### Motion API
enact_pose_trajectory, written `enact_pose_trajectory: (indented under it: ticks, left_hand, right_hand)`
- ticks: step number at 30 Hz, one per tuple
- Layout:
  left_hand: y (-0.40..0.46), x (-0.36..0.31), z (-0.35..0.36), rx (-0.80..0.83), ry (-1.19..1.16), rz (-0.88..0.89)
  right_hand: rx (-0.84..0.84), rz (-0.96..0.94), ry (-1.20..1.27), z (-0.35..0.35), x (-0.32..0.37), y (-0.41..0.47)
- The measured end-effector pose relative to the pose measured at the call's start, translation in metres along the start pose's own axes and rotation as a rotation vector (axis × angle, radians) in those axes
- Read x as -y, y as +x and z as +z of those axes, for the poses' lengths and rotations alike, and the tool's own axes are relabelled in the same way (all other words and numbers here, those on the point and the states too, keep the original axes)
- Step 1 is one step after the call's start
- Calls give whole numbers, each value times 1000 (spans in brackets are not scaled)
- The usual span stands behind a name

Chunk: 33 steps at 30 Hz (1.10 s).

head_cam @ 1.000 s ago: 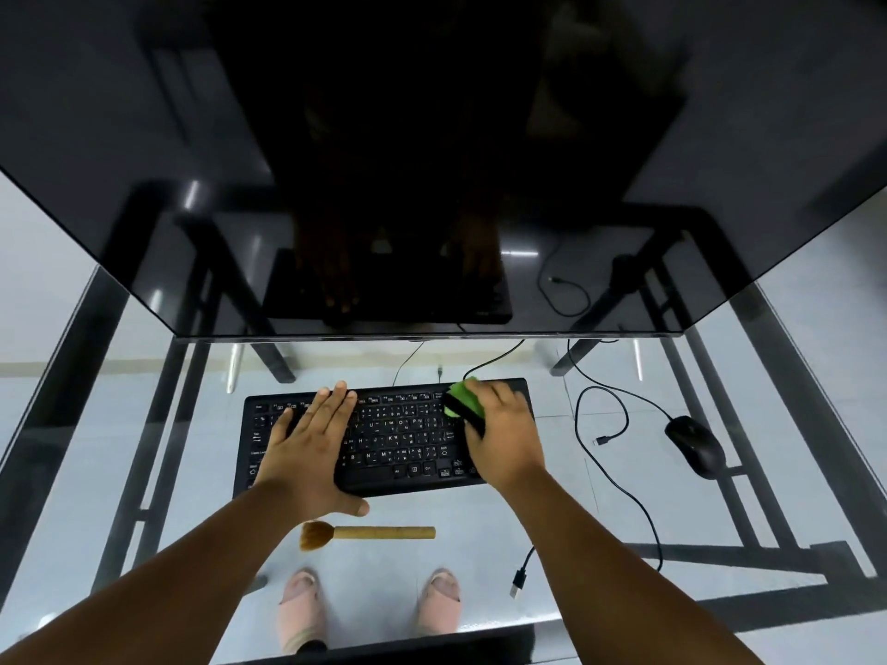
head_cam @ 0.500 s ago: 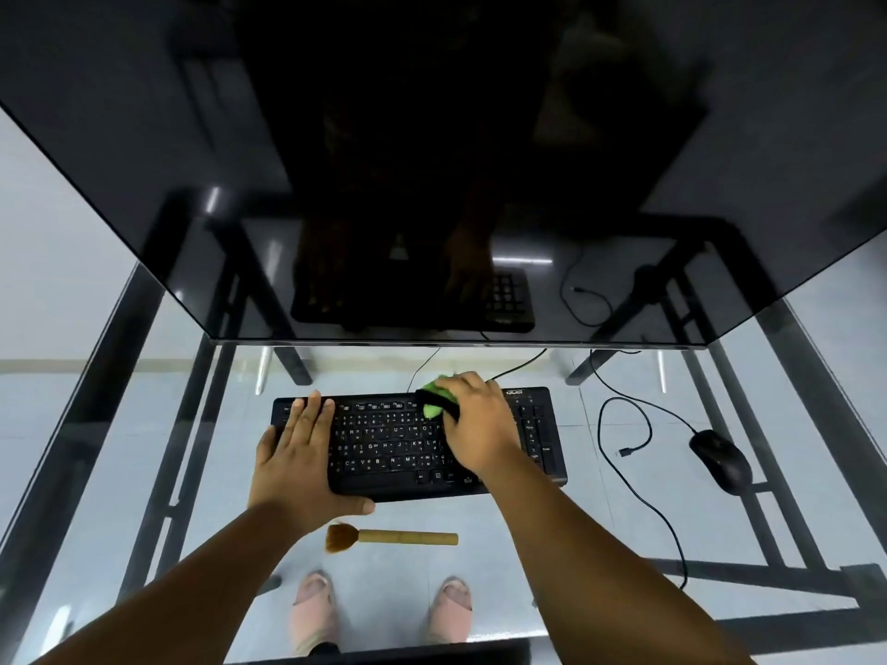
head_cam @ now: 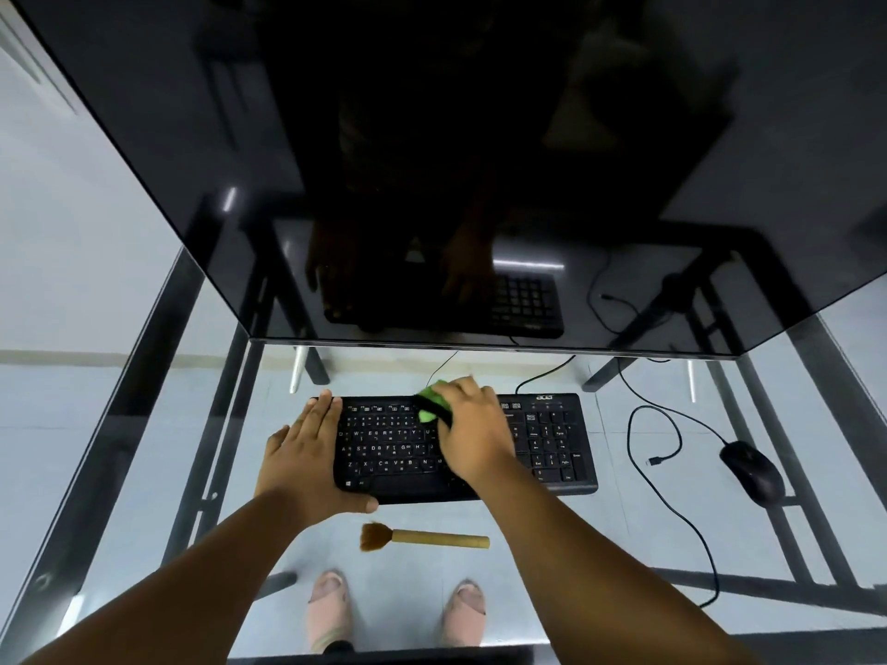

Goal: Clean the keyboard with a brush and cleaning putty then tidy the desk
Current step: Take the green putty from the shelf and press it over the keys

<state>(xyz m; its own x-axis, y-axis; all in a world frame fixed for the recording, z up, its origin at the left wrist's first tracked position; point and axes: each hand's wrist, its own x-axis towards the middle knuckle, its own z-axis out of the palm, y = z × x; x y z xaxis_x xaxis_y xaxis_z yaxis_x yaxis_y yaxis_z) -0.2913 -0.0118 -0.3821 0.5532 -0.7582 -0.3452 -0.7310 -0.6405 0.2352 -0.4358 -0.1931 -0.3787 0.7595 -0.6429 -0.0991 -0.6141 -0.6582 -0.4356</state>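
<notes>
A black keyboard (head_cam: 552, 439) lies on the glass desk (head_cam: 201, 424) in front of the monitor. My left hand (head_cam: 307, 453) rests flat on the keyboard's left end, fingers straight, thumb at its front edge. My right hand (head_cam: 473, 429) presses a lump of green cleaning putty (head_cam: 429, 405) onto the top key rows near the keyboard's middle, fingers curled over it. Most of the putty is hidden under the hand. A brush (head_cam: 425, 537) with a tan handle and brown bristles lies on the glass just in front of the keyboard.
A large dark monitor (head_cam: 432, 160) fills the upper view. A black mouse (head_cam: 751, 472) sits at the right, its cable (head_cam: 672, 511) looping across the glass, with a loose plug end beside it. Desk frame bars and my feet show through the glass.
My right hand has slid the putty leftward along the top key rows, uncovering the number pad. My left hand has shifted to the keyboard's left end.
</notes>
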Motion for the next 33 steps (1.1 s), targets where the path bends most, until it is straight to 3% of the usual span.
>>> enact_pose_trajectory:
  ticks: [3, 10, 19, 28, 30, 33]
  left_hand:
    - [0, 9, -4, 31, 31, 36]
    - [1, 16, -5, 36, 40, 73]
    - [2, 18, -6, 35, 52, 83]
    - [3, 15, -6, 49, 93, 65]
    - [4, 13, -6, 53, 100, 59]
    - [4, 11, -6, 59, 117, 43]
  right_hand:
    - [14, -59, 12, 2, 0, -9]
    - [-203, 269, -16, -9, -41, -21]
    - [-27, 18, 22, -1, -11, -24]
    - [-325, 478, -26, -25, -87, -28]
    - [-298, 452, -38, -22, -82, -23]
    - [-205, 233, -61, -17, -77, -24]
